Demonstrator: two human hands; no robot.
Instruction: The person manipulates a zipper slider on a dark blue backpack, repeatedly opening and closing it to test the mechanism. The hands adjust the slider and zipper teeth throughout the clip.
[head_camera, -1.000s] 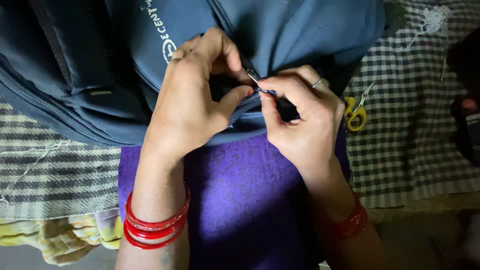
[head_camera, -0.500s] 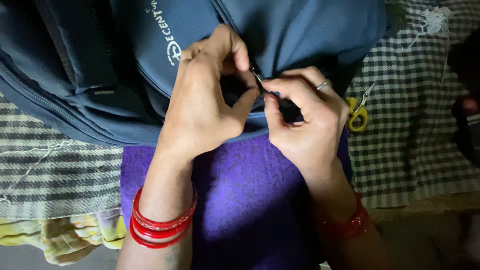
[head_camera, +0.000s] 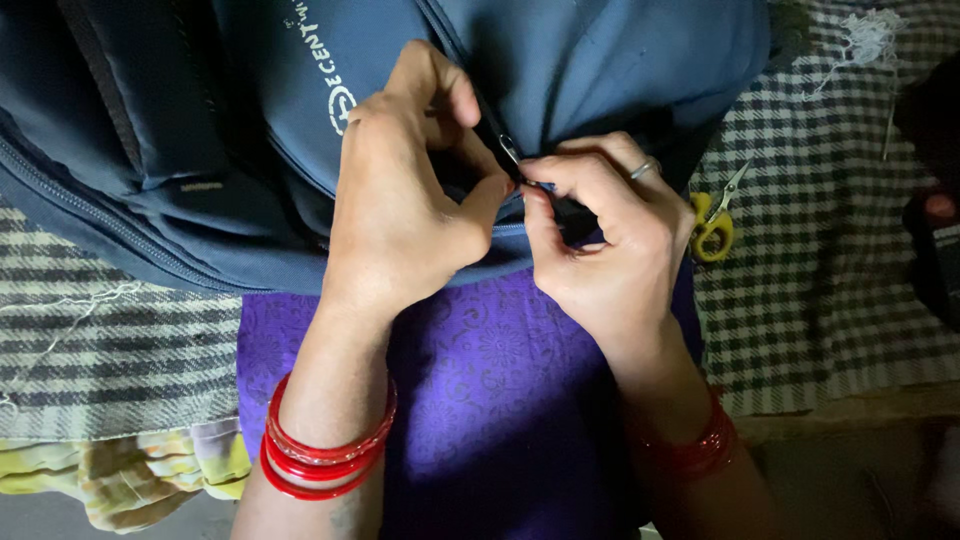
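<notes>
Head view, the only one. I look straight down at my lap, where a blue backpack (head_camera: 560, 70) lies across my purple garment (head_camera: 480, 400) and spreads up and to the left out of the picture.

Left hand (head_camera: 400, 215): curled into a loose fist on the bag's lower front edge. Thumb and forefinger are bent toward each other and pinch the fabric beside the zipper line. The other fingers are folded under, so I cannot tell how much cloth is caught beneath them. Red bangles (head_camera: 325, 455) sit on this wrist.

Right hand (head_camera: 605, 245): closed tight, thumb and forefinger pressed together on a small metal zipper pull (head_camera: 512, 155). The pull is a thin silver sliver, tilted up and left, sticking out just past my fingertips. It lies in the narrow gap between the two hands, touching my right fingertips and just beside my left thumb. A ring (head_camera: 645, 170) is on one finger of this hand; darker red bangles (head_camera: 690, 450) are on the wrist, in shadow.

The zipper track itself is mostly hidden under both hands; a short stretch shows at the bag's lower edge between them.

Surroundings: a checked cloth (head_camera: 820, 290) covers the surface to the right and left of my lap. Small yellow-handled scissors (head_camera: 715, 225) lie on it just beside my right hand, not touching it. A tangle of white thread (head_camera: 865, 35) lies at the upper right, well apart from the hands. A crumpled yellow cloth (head_camera: 130, 475) lies at the lower left.
</notes>
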